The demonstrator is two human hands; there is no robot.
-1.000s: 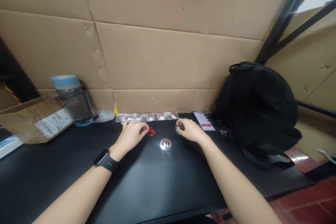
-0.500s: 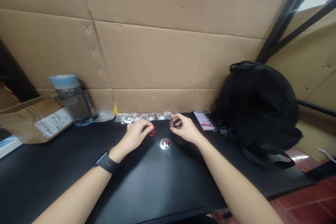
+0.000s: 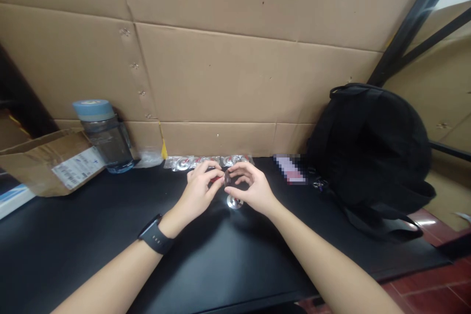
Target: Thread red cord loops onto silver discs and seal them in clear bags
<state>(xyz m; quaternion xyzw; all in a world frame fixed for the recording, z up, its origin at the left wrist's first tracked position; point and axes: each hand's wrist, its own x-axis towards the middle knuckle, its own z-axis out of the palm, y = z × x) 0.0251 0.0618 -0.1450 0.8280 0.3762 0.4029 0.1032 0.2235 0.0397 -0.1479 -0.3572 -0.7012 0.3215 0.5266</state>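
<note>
My left hand (image 3: 196,191) is closed in a pinch on a small red piece (image 3: 216,179), likely a cord, mostly hidden by the fingers. Between the thumb and fingers of my right hand (image 3: 257,190) a small round metal disc (image 3: 225,179) is held edge-on. The two hands meet above the black table (image 3: 206,260), with the red piece right beside the disc. Just below them another shiny disc (image 3: 234,202) lies flat, partly covered by my right thumb. Behind my hands, several similar discs with red parts sit in clear plastic packets (image 3: 183,163) in a row.
To the left stand a blue-lidded water bottle (image 3: 105,137) and an open cardboard box (image 3: 47,162). A black backpack (image 3: 371,157) fills the right side, near a pixelated card (image 3: 290,169) and some keys (image 3: 319,184). A cardboard wall (image 3: 221,78) closes off the back.
My right hand has moved left with the disc, and my left hand has shifted slightly right with the red piece. They were apart and are now together. The view has shifted slightly.
</note>
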